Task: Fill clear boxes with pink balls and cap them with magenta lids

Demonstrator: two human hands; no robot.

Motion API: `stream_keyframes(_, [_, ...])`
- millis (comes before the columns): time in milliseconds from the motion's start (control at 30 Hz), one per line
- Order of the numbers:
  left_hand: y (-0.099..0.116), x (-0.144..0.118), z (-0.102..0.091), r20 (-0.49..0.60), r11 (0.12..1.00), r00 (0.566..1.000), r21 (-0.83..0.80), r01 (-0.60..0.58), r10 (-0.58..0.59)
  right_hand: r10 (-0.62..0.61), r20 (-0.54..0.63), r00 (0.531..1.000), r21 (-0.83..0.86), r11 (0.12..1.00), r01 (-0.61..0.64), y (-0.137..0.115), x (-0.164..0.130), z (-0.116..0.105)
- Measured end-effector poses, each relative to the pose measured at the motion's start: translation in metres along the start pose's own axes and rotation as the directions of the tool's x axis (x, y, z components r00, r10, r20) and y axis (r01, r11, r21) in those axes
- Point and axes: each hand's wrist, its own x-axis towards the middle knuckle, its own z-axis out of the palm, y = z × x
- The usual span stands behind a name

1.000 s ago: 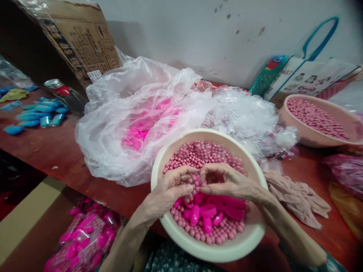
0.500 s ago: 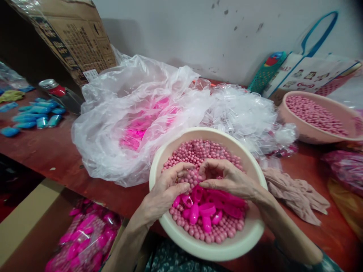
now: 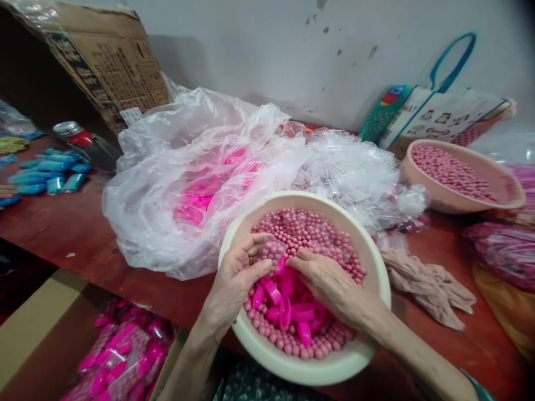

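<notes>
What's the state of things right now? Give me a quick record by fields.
left hand: in the cream bowl, fingers pinching a small clear piece filled with pink beads
right hand: meets the left at the same piece, resting over the bright pink caps
behind bowl: clear plastic bag with pink parts inside
right rear: second bowl of beads
beside bowl: beige cloth

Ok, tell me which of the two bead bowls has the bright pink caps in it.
The cream bowl nearest the person, where both hands work; the pink bowl at far right holds only beads.
</notes>
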Motion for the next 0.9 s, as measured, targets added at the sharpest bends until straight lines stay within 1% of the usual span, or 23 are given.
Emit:
stream_keyframes(67, [0.0,0.0,0.0,0.0,0.999,1.0,-0.037,-0.013,0.013,0.027,-0.036,0.999,0.032,0.999,-0.026,0.005,0.0,-0.001])
stream_keyframes(167, [0.001,0.0,0.0,-0.038,0.998,0.999,-0.06,-0.023,0.02,0.082,-0.103,0.991,0.074,0.994,-0.075,0.012,0.001,-0.009])
stream_keyframes(233, [0.001,0.0,0.0,-0.06,0.998,0.998,-0.059,-0.026,0.022,0.119,-0.139,0.983,0.139,0.985,-0.099,0.016,0.0,-0.015])
stream_keyframes(333, [0.001,0.001,-0.001,-0.059,0.998,0.998,-0.057,-0.021,0.018,0.15,-0.172,0.974,0.247,0.963,-0.105,0.024,-0.004,-0.019])
stream_keyframes(400, [0.0,0.001,-0.001,-0.058,0.998,0.998,-0.062,-0.015,0.011,0.158,-0.248,0.956,0.239,0.966,-0.097,0.025,-0.004,-0.017])
stream_keyframes(467, [0.0,0.0,-0.001,-0.064,0.997,0.998,-0.073,-0.018,0.013,0.15,-0.32,0.935,0.146,0.983,-0.108,0.021,-0.002,-0.013])
stream_keyframes(500, [0.0,0.001,-0.001,-0.068,0.997,0.998,-0.078,-0.021,0.016,0.146,-0.317,0.937,0.094,0.988,-0.122,0.016,0.0,-0.01])
stream_keyframes(600, [0.0,0.001,-0.001,-0.072,0.995,0.997,-0.094,-0.027,0.02,0.129,-0.205,0.97,-0.018,0.991,-0.135,0.002,0.006,-0.004])
stream_keyframes(667, [0.001,0.001,-0.001,-0.068,0.994,0.997,-0.104,-0.026,0.019,0.124,-0.164,0.979,-0.015,0.992,-0.128,-0.004,0.009,-0.004])
stream_keyframes(733, [0.001,0.001,-0.001,-0.062,0.994,0.998,-0.107,-0.027,0.02,0.144,-0.178,0.973,0.006,0.989,-0.145,-0.004,0.012,-0.008])
stream_keyframes(767, [0.001,0.001,-0.001,-0.058,0.994,0.998,-0.105,-0.029,0.023,0.165,-0.186,0.969,0.032,0.986,-0.162,-0.002,0.013,-0.011])
stream_keyframes(800, [0.001,0.001,-0.001,-0.052,0.994,0.998,-0.101,-0.031,0.026,0.2,-0.19,0.961,0.102,0.978,-0.183,0.0,0.013,-0.016])
stream_keyframes(833, [0.001,0.0,-0.001,-0.047,0.995,0.998,-0.093,-0.033,0.029,0.249,-0.181,0.952,0.222,0.953,-0.207,0.002,0.014,-0.02])
stream_keyframes(867, [0.001,0.0,-0.001,-0.043,0.996,0.999,-0.084,-0.032,0.029,0.305,-0.148,0.941,0.378,0.896,-0.231,0.004,0.014,-0.024])
stream_keyframes(900, [0.001,0.0,-0.001,-0.04,0.997,0.999,-0.075,-0.029,0.026,0.356,-0.091,0.93,0.546,0.799,-0.252,0.006,0.014,-0.028])
